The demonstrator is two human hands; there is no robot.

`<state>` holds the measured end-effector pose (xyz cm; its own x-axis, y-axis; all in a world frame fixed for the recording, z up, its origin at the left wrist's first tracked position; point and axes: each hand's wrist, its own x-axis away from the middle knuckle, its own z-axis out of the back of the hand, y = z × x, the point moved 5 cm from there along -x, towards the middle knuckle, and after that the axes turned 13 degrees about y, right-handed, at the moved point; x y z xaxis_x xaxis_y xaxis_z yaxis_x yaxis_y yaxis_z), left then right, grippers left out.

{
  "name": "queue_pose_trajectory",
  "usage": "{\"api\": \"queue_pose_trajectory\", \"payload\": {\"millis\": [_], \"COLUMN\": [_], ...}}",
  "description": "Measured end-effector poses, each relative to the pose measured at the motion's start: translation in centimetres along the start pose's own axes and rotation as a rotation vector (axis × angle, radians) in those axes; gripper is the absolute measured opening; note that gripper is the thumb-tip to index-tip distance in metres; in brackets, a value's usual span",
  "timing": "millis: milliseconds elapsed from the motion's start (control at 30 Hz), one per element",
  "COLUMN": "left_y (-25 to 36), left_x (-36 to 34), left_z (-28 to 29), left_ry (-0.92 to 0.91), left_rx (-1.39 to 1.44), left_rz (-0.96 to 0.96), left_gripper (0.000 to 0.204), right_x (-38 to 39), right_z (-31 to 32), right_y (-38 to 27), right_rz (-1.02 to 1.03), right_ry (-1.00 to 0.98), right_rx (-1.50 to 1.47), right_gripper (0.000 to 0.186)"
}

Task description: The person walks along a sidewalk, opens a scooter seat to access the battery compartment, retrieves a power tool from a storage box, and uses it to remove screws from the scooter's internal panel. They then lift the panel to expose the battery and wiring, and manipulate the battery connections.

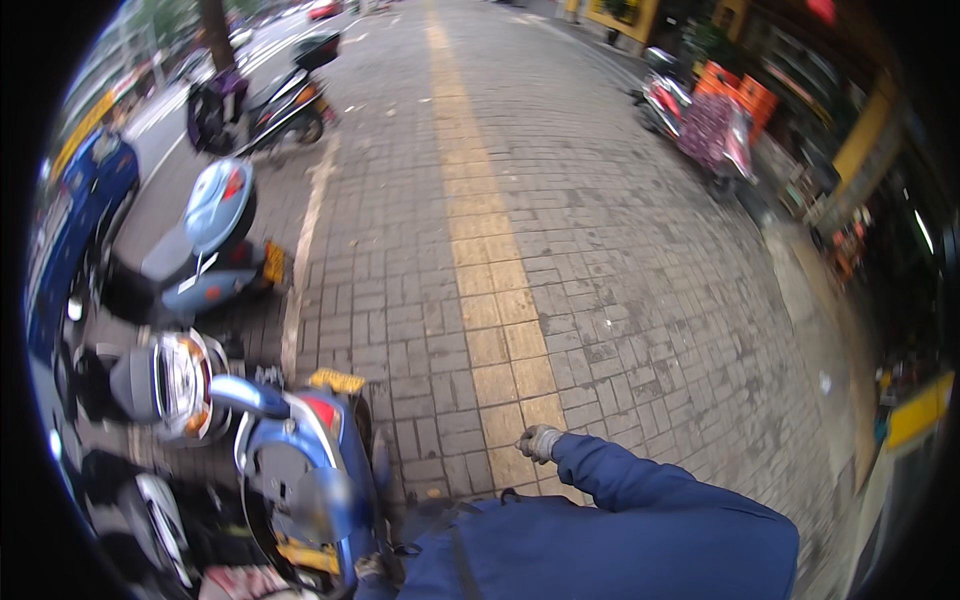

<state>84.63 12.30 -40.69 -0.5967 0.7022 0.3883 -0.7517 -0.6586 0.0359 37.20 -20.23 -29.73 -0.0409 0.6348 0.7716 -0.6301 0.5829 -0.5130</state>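
My right hand (540, 443), in a pale grey work glove, hangs over the yellow tactile strip (492, 300) of the pavement. Its fingers are curled in, and whatever they may hold is too small to make out. The arm above it wears a dark blue sleeve (640, 480). At the lower edge, a bit of my left hand (370, 566) shows beside a blue scooter (352, 480); its fingers are hidden. This scooter has a red tail light and a yellow plate (337, 381), and stands close on my left.
Along the left are parked a silver-grey scooter (185, 385), a light blue scooter (218, 205), a black scooter (285, 105) and a blue car (70, 240). A red scooter (712, 130) with a patterned cover and orange crates (745, 95) stand by shopfronts on the right. Grey brick paving (640, 300) runs ahead.
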Motion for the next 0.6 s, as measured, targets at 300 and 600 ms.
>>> {"api": "queue_pose_trajectory", "payload": {"millis": [300, 600], "left_y": [23.7, 45.0], "left_x": [-12.3, -26.8], "left_z": [6.9, 14.6], "left_ry": [-0.172, -0.159], "left_rx": [-0.226, 0.838], "left_rz": [-0.532, 0.2], "left_gripper": [0.022, 0.023], "right_x": [-2.4, -9.0], "right_z": [15.4, 28.0], "right_y": [0.6, 3.6], "right_rz": [0.062, -0.339], "right_ry": [0.171, 0.36], "right_rx": [-0.27, -0.583], "right_gripper": [0.039, 0.032]}}
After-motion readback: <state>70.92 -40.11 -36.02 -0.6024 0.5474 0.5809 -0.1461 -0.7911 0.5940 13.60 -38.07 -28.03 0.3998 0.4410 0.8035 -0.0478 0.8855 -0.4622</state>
